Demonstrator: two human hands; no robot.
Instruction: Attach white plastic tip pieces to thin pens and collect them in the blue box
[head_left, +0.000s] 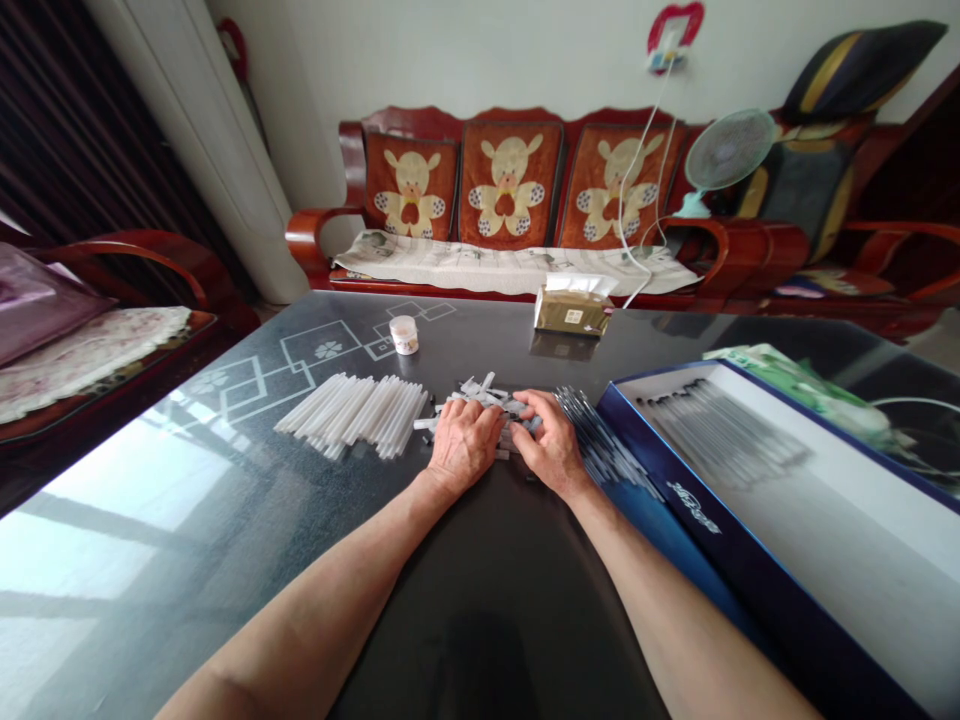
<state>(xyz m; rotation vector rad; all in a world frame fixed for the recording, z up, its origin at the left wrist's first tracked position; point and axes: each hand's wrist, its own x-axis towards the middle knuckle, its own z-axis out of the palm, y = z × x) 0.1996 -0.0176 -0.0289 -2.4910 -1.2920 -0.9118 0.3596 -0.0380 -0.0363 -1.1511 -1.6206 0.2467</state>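
A left hand [463,445] and a right hand [551,445] rest on a heap of small white plastic parts [480,400] mid-way across a dark glass counter [187,500], fingers [529,404] together and curled over it; whether they grip, I cannot tell. White tubes [352,415] lie left; thin dark rods [600,445] lie right, beside an open blue box [675,475].

Tabletop [300,360]: dark grey glass, white outlined-square pattern. Plastic pieces [476,392]: white. Box [750,590]: dark blue walls, white interior. Sofa cushions [510,185]: orange, cream bear figures with dotted paws.
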